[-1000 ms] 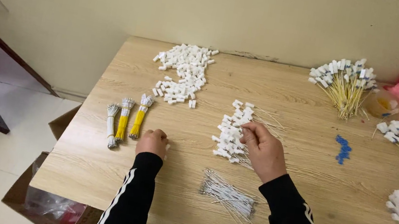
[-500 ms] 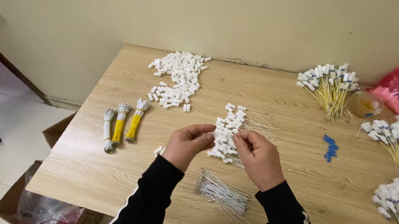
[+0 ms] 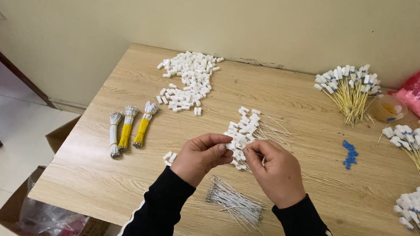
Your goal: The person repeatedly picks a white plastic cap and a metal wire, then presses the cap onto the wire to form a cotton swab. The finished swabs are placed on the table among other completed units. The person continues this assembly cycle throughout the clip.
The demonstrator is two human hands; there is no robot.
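Left hand [image 3: 202, 156], right hand [image 3: 276, 172] pinch white connector [image 3: 236, 146] together between fingertips

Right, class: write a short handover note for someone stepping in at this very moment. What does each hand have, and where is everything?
Left hand and right hand meet over the table, pinching a small white connector between them.
Loose white connectors lie far left; wired ones just beyond the hands.
Bare white wires lie near the wrists; three tied wire bundles to the left.
Finished yellow-wire bunches sit on the right.
Plenty of loose parts remain unassembled.
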